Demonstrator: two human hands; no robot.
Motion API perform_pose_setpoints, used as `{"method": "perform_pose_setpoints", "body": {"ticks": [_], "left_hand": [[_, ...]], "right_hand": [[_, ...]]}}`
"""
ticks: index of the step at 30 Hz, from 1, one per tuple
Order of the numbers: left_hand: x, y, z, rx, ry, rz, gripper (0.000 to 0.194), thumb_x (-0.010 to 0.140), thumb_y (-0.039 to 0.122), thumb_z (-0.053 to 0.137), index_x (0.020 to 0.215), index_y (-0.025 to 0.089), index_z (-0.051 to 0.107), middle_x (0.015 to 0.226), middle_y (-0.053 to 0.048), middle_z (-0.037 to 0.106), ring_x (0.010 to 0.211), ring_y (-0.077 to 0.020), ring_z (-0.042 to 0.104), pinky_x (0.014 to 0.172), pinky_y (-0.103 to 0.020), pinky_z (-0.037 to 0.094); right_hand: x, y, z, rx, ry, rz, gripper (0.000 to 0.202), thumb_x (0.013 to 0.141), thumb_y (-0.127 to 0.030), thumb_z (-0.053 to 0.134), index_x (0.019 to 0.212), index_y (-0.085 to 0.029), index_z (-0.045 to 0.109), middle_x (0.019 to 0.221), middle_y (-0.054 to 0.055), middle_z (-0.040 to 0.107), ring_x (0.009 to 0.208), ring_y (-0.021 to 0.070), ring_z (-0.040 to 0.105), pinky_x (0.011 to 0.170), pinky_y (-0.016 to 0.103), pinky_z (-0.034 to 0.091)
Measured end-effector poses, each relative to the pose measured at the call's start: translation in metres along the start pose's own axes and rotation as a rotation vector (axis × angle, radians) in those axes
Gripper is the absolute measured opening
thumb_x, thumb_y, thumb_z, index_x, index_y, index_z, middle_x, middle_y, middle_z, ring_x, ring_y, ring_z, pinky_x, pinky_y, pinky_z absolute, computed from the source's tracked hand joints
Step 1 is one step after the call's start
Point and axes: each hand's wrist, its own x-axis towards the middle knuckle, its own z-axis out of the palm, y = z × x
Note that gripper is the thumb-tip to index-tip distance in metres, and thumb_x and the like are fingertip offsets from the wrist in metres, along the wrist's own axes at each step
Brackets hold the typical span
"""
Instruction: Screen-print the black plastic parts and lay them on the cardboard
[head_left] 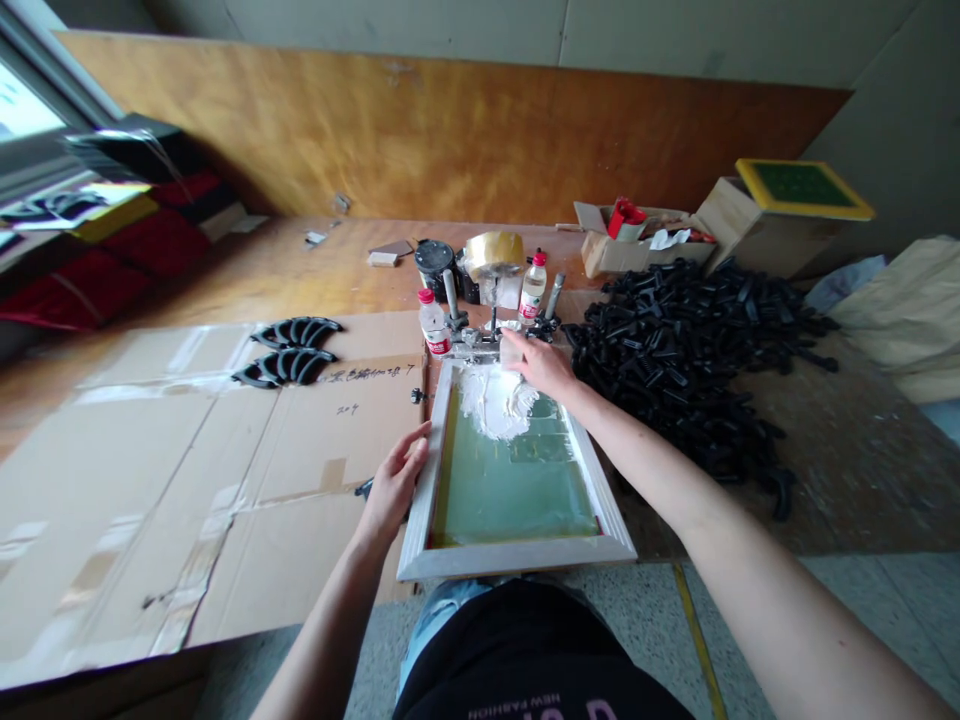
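Over on the far left, two rows of curved black parts (289, 350) lie on flattened cardboard (180, 430), well beyond the left hand's fingers and a little farther from the person. The left hand (397, 480) is partly open, its fingers loosely bent and thumb apart from the forefinger, with the tips against the outer left side of the pale frame (517, 556); whether any finger reaches underneath, I can't tell. A small black piece (364, 489) shows just left of that hand. Up past those fingertips stand a black tub (435, 262) and a bottle with a red cap (433, 325). The frame lies between the two hands, its green screen (502, 495) facing up. White paste (499, 405) is spread over the screen's far end, just below the right hand's fingers. The right hand (541, 366) has its fingers closed on a small pale block (512, 352), held over the paste by the metal clamp (476, 345). Beyond those fingers are a tape roll (494, 254) and a second bottle (533, 288); to their right sprawls a heap of black parts (675, 350).
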Motion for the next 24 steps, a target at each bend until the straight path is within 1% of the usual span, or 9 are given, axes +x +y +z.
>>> {"method": "perform_pose_setpoints", "body": {"ticks": [3,5,7,11,14,17,19,22,24], "left_hand": [[0.004,0.032,-0.002,-0.044,0.044,0.079,0.061,0.079,0.07,0.057,0.11,0.019,0.07,0.084,-0.003,0.069,0.062,-0.0149,0.059,0.053,-0.024,0.045],[0.015,0.052,0.001,-0.127,0.085,0.207,0.059,0.079,0.07,0.055,0.106,0.019,0.069,0.091,-0.005,0.07,0.07,-0.0165,0.062,0.058,-0.025,0.049],[0.027,0.069,0.009,-0.231,0.096,0.335,0.057,0.079,0.068,0.057,0.108,0.019,0.066,0.104,-0.007,0.069,0.085,-0.0192,0.065,0.067,-0.027,0.053],[0.038,0.081,0.036,-0.419,0.115,0.311,0.054,0.085,0.064,0.05,0.121,0.023,0.054,0.107,-0.008,0.069,0.096,-0.0212,0.067,0.067,-0.028,0.055],[0.024,0.054,0.062,-0.461,0.118,0.119,0.052,0.086,0.061,0.053,0.122,0.024,0.052,0.109,-0.008,0.07,0.093,-0.0191,0.067,0.066,-0.027,0.055],[0.002,0.009,0.087,-0.421,-0.127,-0.236,0.054,0.083,0.06,0.06,0.12,0.021,0.055,0.119,-0.013,0.069,0.095,-0.0223,0.069,0.066,-0.031,0.057],[-0.01,-0.018,0.091,-0.438,-0.189,-0.365,0.05,0.083,0.059,0.061,0.114,0.019,0.058,0.118,-0.014,0.069,0.096,-0.024,0.069,0.068,-0.034,0.057],[-0.015,-0.051,0.064,-0.397,-0.057,-0.376,0.039,0.085,0.054,0.058,0.097,0.017,0.062,0.099,-0.011,0.073,0.085,-0.0215,0.071,0.064,-0.03,0.055],[-0.013,-0.075,0.022,-0.279,0.085,-0.358,0.037,0.087,0.052,0.053,0.094,0.017,0.064,0.09,-0.008,0.073,0.077,-0.0199,0.07,0.061,-0.028,0.054]], "right_hand": [[0.006,0.037,-0.019,0.01,0.128,0.202,0.047,0.087,-0.025,0.064,0.134,-0.027,0.058,0.092,0.002,0.073,0.082,0.0197,0.066,0.079,0.03,0.05],[-0.012,0.063,-0.023,0.038,0.193,0.349,0.033,0.09,-0.023,0.056,0.122,-0.021,0.064,0.088,0.004,0.073,0.079,0.0201,0.066,0.077,0.031,0.05],[-0.04,0.077,-0.016,0.071,0.166,0.416,0.025,0.092,-0.023,0.051,0.111,-0.017,0.068,0.088,0.007,0.072,0.08,0.0212,0.066,0.077,0.033,0.05],[-0.09,0.065,0.028,0.143,-0.015,0.237,0.031,0.085,-0.026,0.067,0.115,-0.019,0.066,0.095,0.006,0.072,0.091,0.021,0.064,0.085,0.033,0.049],[-0.107,0.033,0.057,0.087,-0.097,0.047,0.039,0.08,-0.022,0.075,0.118,-0.022,0.066,0.105,0.006,0.068,0.104,0.0221,0.059,0.096,0.038,0.045],[-0.12,-0.009,0.069,0.012,-0.039,0.051,0.017,0.087,-0.024,0.069,0.103,-0.021,0.072,0.097,0.008,0.066,0.101,0.023,0.057,0.093,0.039,0.045],[-0.132,-0.037,0.07,0.031,-0.038,-0.059,0.015,0.091,-0.027,0.064,0.102,-0.021,0.072,0.094,0.008,0.066,0.098,0.0223,0.057,0.09,0.036,0.046],[-0.152,-0.05,0.062,0.117,-0.161,-0.334,0.023,0.096,-0.022,0.055,0.114,-0.025,0.07,0.101,0.005,0.069,0.099,0.0189,0.059,0.09,0.032,0.046],[-0.166,-0.027,0.046,0.1,-0.215,-0.293,0.03,0.095,-0.012,0.051,0.116,-0.024,0.069,0.105,0.003,0.071,0.1,0.0175,0.061,0.09,0.03,0.046]]}}
